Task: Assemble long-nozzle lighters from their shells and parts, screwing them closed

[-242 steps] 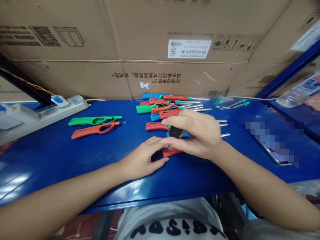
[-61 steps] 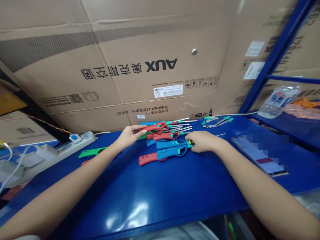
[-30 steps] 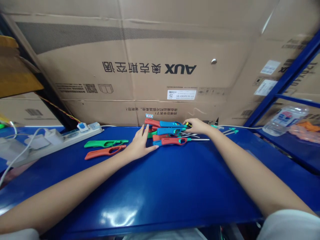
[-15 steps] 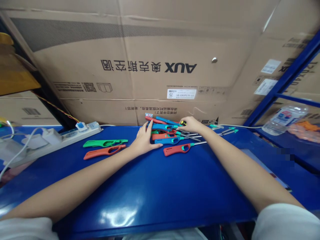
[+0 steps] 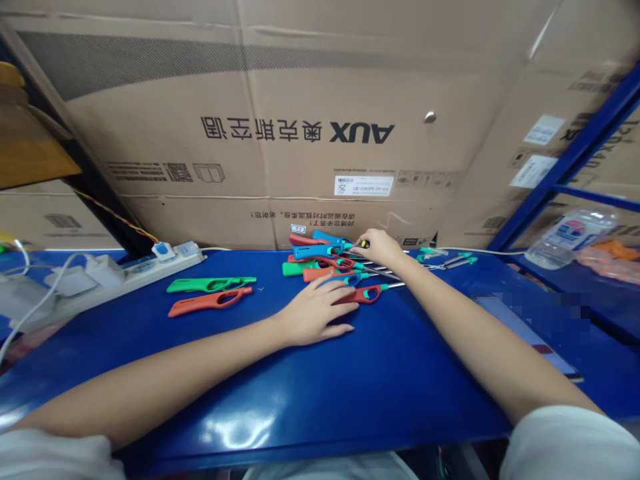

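Observation:
Several long-necked lighters in red, blue, green and orange lie in a pile at the back middle of the blue table. My left hand [image 5: 317, 310] rests with spread fingers over the front of the pile, on the handles of the nearest red lighter [image 5: 367, 295] and a blue one behind it. At the pile's right side my right hand [image 5: 381, 248] is closed around a small yellow and black object [image 5: 365, 245], its fingertips by the metal necks. A green lighter body [image 5: 210, 285] and an orange one [image 5: 210, 303], both without metal necks, lie to the left.
A white power strip [image 5: 145, 268] with plugs runs along the left. Small green-tipped metal parts [image 5: 457, 260] lie at the back right. A flat sheet [image 5: 525, 333] is on the right, and a clear plastic bottle [image 5: 573, 240] stands behind it. A cardboard wall [image 5: 300, 80] closes the back.
My left hand has moved right and toward me, from the pile's left edge onto its front handles. The upper lighters have shifted slightly. My right hand has stayed nearly in place.

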A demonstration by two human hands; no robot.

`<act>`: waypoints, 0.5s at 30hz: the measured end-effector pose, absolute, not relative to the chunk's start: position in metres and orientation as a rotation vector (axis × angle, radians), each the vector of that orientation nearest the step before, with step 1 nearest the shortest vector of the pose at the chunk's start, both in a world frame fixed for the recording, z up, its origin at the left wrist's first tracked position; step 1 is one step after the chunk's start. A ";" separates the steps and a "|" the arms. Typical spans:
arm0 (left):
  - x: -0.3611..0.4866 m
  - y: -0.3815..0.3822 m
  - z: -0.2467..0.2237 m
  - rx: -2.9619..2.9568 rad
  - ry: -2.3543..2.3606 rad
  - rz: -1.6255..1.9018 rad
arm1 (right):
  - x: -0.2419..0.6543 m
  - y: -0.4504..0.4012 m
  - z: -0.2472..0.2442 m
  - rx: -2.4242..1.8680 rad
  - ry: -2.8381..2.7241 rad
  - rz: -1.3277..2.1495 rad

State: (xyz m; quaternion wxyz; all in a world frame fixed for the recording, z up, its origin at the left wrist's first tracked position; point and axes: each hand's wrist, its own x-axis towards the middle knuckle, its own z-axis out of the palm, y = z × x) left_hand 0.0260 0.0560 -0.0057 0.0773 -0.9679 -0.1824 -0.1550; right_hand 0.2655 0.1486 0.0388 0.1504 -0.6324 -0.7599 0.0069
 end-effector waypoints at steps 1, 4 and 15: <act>0.030 0.056 -0.006 -2.891 -0.561 -0.423 | 0.265 0.147 0.039 -1.834 -2.185 0.023; 0.036 0.060 -0.008 -2.856 -0.626 -0.380 | 0.267 0.142 0.039 -1.865 -2.220 0.050; 0.035 0.076 -0.013 -2.714 -0.865 -0.368 | 0.293 0.112 0.032 -1.654 -2.290 0.039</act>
